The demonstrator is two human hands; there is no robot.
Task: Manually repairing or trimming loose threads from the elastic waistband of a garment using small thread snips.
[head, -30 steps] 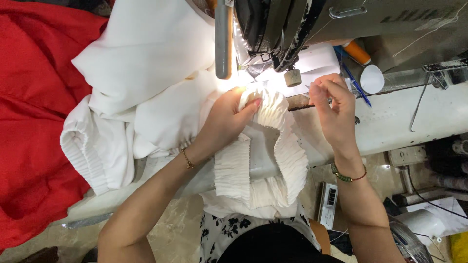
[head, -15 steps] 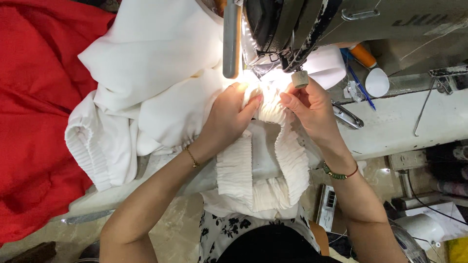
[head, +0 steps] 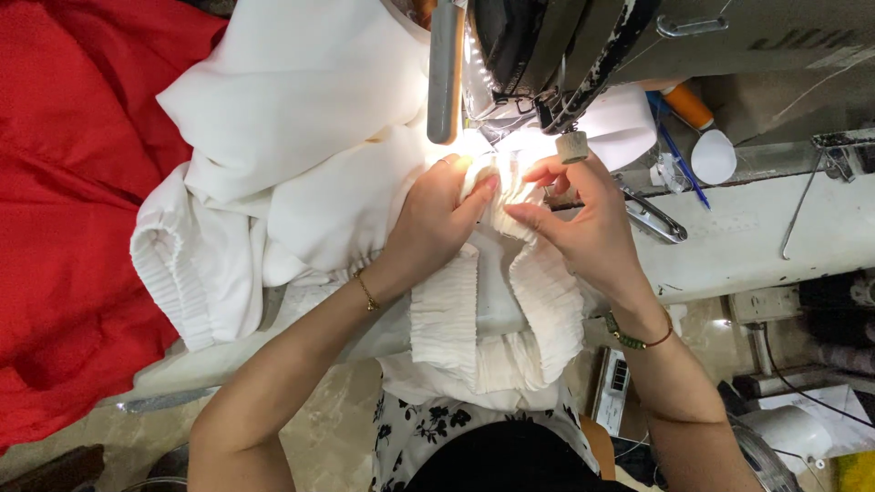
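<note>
A white garment point(head: 301, 173) with a gathered, pleated band point(head: 447, 319) lies across the sewing table under the grey sewing machine point(head: 565, 46). My left hand point(head: 437, 219) presses and pinches the pleated white fabric just in front of the lit needle area point(head: 497, 150). My right hand point(head: 583, 228) pinches the same fabric from the right, fingertips almost meeting the left hand's. A small tool, scissors or tweezers point(head: 652, 219), lies on the table just behind my right hand.
Red cloth point(head: 64, 228) is heaped at the left. On the white table point(head: 775, 228) to the right lie a blue pen point(head: 679, 159), an orange thread spool point(head: 688, 105) and a white round lid point(head: 713, 157). Cables and boxes sit below right.
My right hand let go of the small tool, which now lies on the table, and moved left onto the pleated fabric. The left hand stayed on the fabric near the needle.
</note>
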